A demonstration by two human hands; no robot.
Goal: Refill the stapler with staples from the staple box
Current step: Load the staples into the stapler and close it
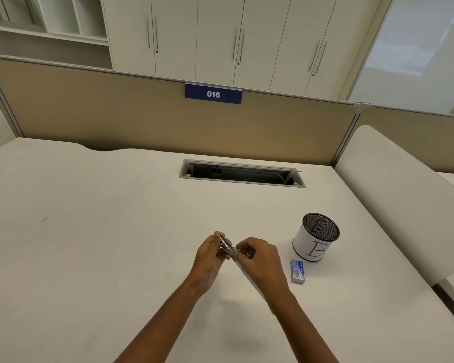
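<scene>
A stapler (pixel 230 249) with a metal magazine is held above the white desk (pixel 102 231) in the middle of the view, swung open; a long white part of it runs down under my right wrist. My left hand (pixel 207 255) grips its far metal end with curled fingers. My right hand (pixel 260 260) pinches the stapler from the right, fingertips on the metal near the hinge. The blue staple box (pixel 297 271) lies flat on the desk just right of my right hand, apart from it. Whether staples sit in the magazine is too small to tell.
A mesh pen cup (pixel 315 237) wrapped in white paper marked "B" stands behind the staple box. An open cable slot (pixel 243 174) lies further back in the desk. A tan partition (pixel 142 113) with a "016" sign closes the far edge; a white divider (pixel 393 195) rises at right.
</scene>
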